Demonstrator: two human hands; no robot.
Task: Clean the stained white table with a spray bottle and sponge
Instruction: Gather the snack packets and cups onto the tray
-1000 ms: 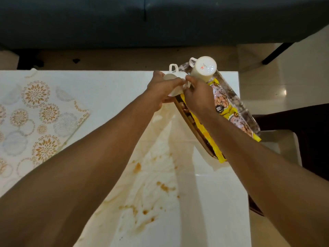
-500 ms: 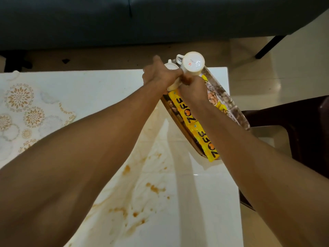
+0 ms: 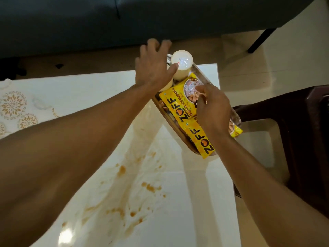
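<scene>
A white counter (image 3: pixel 187 220) fills the lower frame, smeared with brown stains (image 3: pixel 149 188) across its middle; a patterned cloth (image 3: pixel 14 107) lies at the left edge. A dark sofa (image 3: pixel 124 20) spans the top, a dark chair (image 3: pixel 302 139) the right. A tray (image 3: pixel 179 132) runs diagonally from upper centre toward lower right, carrying yellow packets (image 3: pixel 179 107) and an upturned white mug (image 3: pixel 182 64). The left hand (image 3: pixel 153 68) is spread, thumb touching the mug. The right hand (image 3: pixel 211 107) rests on the packets; its grip cannot be told. Spray bottle and sponge are not seen.
</scene>
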